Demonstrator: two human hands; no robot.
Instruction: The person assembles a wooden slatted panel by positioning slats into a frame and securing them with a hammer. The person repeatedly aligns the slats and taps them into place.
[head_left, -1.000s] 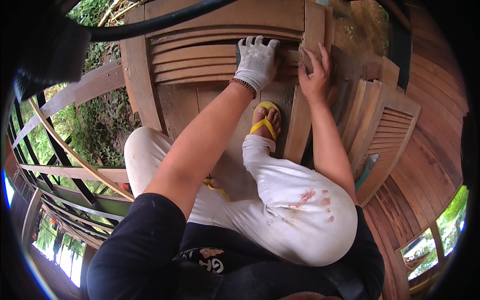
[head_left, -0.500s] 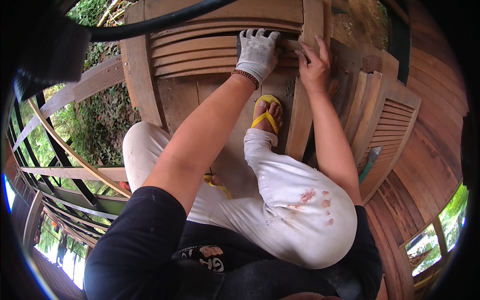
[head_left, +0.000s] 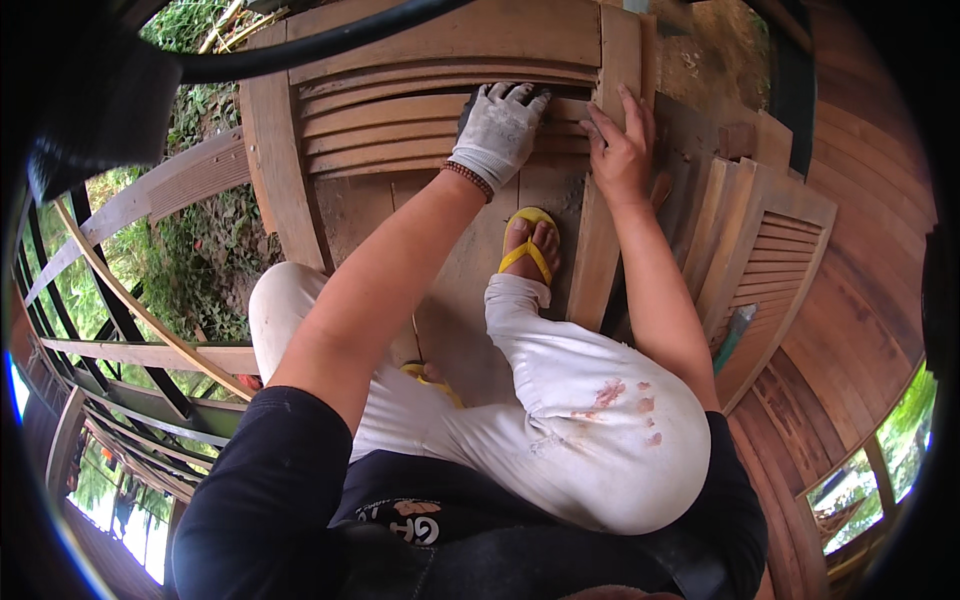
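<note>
A brown wooden louvred panel [head_left: 450,45] lies in front of me, with several horizontal slats between two side pieces. My left hand [head_left: 497,125], in a grey-white work glove, has its fingers bent over the upper edge of a slat [head_left: 400,112], beside a dark gap. Its fingertips are partly hidden. At that slat's right end, my bare right hand [head_left: 622,150] rests against the right side piece [head_left: 619,60]. Its fingers are spread, with thumb and forefinger close to the joint.
My foot in a yellow flip-flop [head_left: 530,245] stands on boards below the panel. Another louvred panel [head_left: 775,270] leans at the right, with a green-handled tool [head_left: 735,335] by its slats. A black cable [head_left: 330,48] crosses the upper left. Plants and railings lie left.
My left hand has slid slightly left along the slat. The right hand keeps its place at the slat's end. The whole view has shifted a little, so the scene sits lower.
</note>
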